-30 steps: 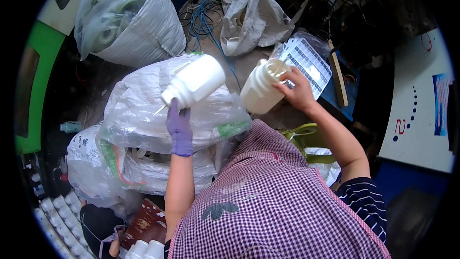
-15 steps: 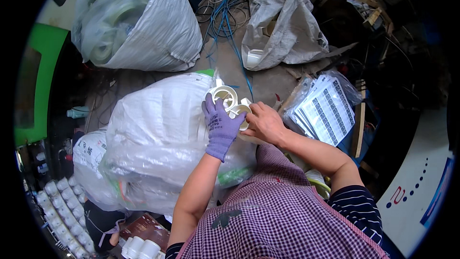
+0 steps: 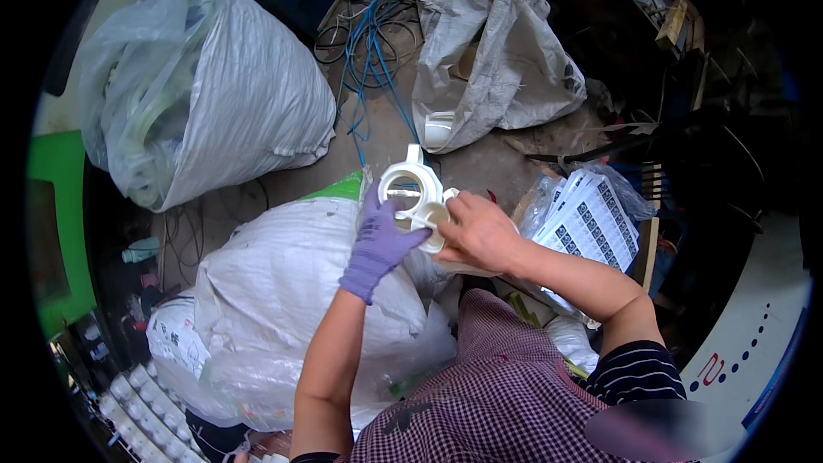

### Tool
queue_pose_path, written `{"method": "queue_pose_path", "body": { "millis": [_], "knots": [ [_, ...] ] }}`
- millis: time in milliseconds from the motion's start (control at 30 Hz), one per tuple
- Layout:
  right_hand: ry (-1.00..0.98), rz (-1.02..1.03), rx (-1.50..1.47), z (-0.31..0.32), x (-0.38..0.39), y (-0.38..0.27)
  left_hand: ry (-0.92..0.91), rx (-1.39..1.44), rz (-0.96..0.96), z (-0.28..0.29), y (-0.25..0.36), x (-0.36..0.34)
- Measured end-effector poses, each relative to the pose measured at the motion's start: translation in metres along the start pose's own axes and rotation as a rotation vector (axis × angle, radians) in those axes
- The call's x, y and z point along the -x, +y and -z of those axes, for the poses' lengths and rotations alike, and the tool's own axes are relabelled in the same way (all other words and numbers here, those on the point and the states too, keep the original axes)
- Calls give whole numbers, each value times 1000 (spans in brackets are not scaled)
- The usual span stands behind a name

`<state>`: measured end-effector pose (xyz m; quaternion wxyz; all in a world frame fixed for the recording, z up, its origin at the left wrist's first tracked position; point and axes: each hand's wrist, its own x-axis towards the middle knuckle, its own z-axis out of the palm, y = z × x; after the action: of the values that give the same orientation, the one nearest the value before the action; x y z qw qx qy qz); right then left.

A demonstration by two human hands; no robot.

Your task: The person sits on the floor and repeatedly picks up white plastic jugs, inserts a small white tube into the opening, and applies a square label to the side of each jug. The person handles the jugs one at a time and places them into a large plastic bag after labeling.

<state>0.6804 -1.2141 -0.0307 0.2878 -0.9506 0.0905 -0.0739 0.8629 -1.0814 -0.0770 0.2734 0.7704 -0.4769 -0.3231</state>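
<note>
My left hand [image 3: 381,240], in a purple glove, grips two white plastic bottles held together, their openings facing up: one bottle [image 3: 409,172] with a raised tab at the far side, the other [image 3: 435,221] nearer and to the right. My bare right hand [image 3: 480,236] holds the nearer bottle from the right, fingers curled over its edge. The bottles are above a large white woven sack [image 3: 283,266] wrapped partly in clear plastic. Their lower parts are hidden by my hands.
A tall sack [image 3: 249,94] stands upper left, a crumpled sack [image 3: 506,51] at the back, blue cables [image 3: 369,77] between. Printed sheets [image 3: 591,231] lie at right. A green machine [image 3: 64,274], rows of white containers [image 3: 150,411] and another person [image 3: 219,437] in dark clothing are at left.
A second ago the bottles were apart, one in each hand; they moved together and upright by half a second ago. Since then the hands stay on them and the view has shifted slightly.
</note>
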Motion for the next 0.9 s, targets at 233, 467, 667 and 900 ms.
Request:
{"method": "queue_pose_path", "body": {
  "millis": [233,467,667,900],
  "knots": [
    [-95,21,12,-39,-21,66,-241,-91,175,-40,-54,-65],
    [-59,53,-88,-100,-54,125,-320,-104,307,-66,-113,-103],
    [-75,38,-132,-146,-95,160,-134,-45,340,-73,-152,-125],
    [-168,-90,-170,-178,-104,190,-84,-5,300,-97,-190,-150]
  ]
}}
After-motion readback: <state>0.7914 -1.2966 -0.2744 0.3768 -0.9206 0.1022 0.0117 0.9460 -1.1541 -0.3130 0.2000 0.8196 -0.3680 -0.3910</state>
